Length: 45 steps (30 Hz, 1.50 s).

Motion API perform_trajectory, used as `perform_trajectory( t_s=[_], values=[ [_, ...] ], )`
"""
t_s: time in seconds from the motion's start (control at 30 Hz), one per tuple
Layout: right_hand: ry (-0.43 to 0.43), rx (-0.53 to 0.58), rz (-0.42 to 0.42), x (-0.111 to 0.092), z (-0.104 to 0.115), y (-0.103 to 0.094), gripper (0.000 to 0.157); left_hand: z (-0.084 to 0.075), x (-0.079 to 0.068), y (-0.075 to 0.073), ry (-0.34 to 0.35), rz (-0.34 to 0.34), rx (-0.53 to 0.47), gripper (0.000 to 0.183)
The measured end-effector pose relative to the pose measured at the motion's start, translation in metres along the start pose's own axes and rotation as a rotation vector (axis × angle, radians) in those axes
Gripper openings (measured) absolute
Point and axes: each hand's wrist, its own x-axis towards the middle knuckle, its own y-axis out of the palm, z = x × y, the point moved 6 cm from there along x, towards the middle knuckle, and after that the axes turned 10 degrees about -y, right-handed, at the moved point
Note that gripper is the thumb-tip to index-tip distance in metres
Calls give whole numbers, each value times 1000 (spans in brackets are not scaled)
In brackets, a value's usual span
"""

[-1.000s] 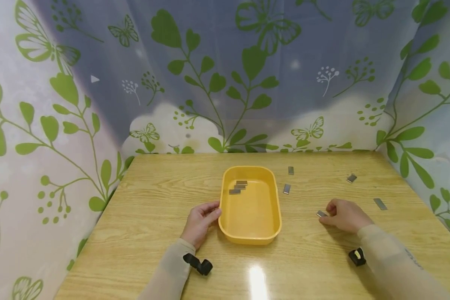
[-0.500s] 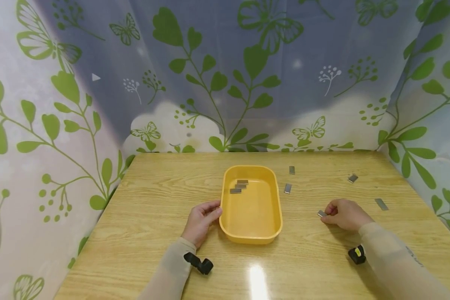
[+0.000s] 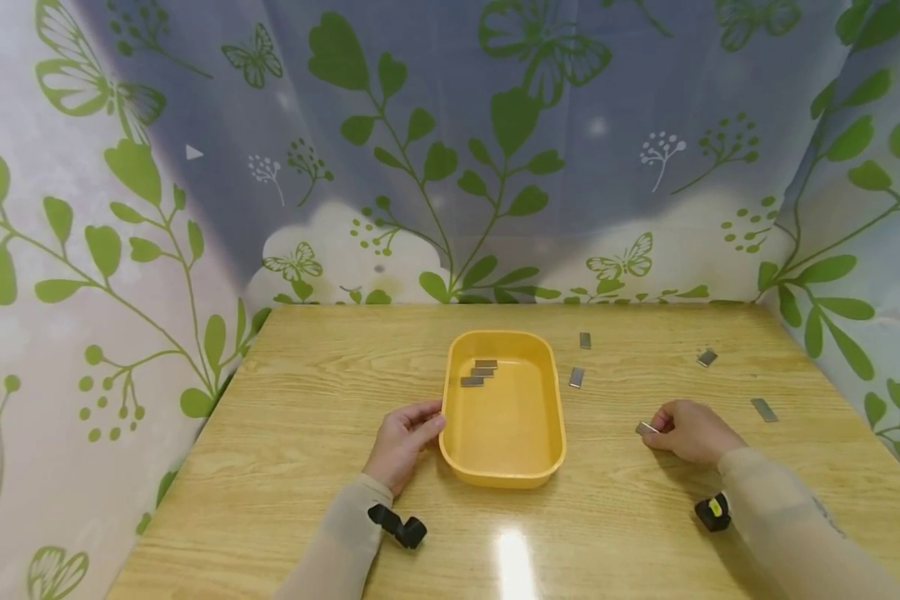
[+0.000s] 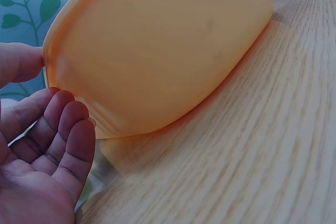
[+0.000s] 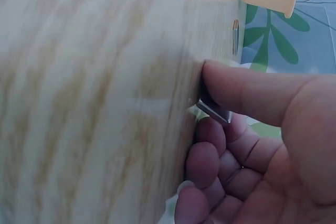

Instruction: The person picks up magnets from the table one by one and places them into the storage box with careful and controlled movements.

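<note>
A yellow plastic tray [image 3: 502, 479] sits on the table, with three small grey rectangular metal pieces [image 3: 483, 372] lying staggered at its far left inside. My left hand [image 3: 400, 443] grips the tray's left side; in the left wrist view its thumb is at the rim and its curled fingers [image 4: 76, 135] touch the outer wall. To the right of the tray, my right hand [image 3: 693, 432] pinches another flat grey metal piece [image 3: 646, 428] between thumb and fingers, low over the table. In the right wrist view that metal piece [image 5: 214, 109] is tilted, one edge close to the wood.
More metal pieces lie loose on the wooden table [image 3: 307, 375]: two right of the tray, one [image 3: 577, 377] nearer and one [image 3: 585, 340] farther, one at the far right [image 3: 707, 357], and one [image 3: 763, 410] beyond my right hand. A patterned curtain [image 3: 435, 208] hangs behind.
The head view has shifted very slightly. Both hands stay in place, the left on the tray and the right on the metal piece.
</note>
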Motion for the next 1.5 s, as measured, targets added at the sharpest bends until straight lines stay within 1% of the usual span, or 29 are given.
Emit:
perform_trajectory(
  t_s=[0.2, 0.37, 0.57, 0.67, 0.8, 0.93, 1.17, 1.33, 1.5],
  values=[
    [-54, -31, -34, 0, 7, 3, 17, 2, 1, -2, -2, -6, 3, 38],
    [-49, -53, -31, -2, 11, 5, 16, 1, 0, -1, 6, -6, 7, 40],
    [-43, -54, -26, -6, 15, 5, 20, -1, -1, 1, 13, 10, -11, 38],
    [-48, -72, -28, -7, 16, 3, 21, -1, 0, 1, 14, 15, -12, 38],
    [-61, -91, -34, -8, 16, 0, 19, -1, 0, 1, 16, 11, -5, 38],
    [-63, -86, -29, -10, 15, 0, 17, 0, 0, 0, 17, 9, -3, 38],
    [-30, -86, -18, -13, 10, -2, 22, 1, 1, 0, 16, 16, -18, 38],
    [-28, -88, -17, -14, 8, -3, 22, 1, 1, 0, 17, 16, -18, 37],
    [-20, -61, -14, -15, 5, -2, 22, 2, 2, 0, 15, 17, -15, 38]
  ],
)
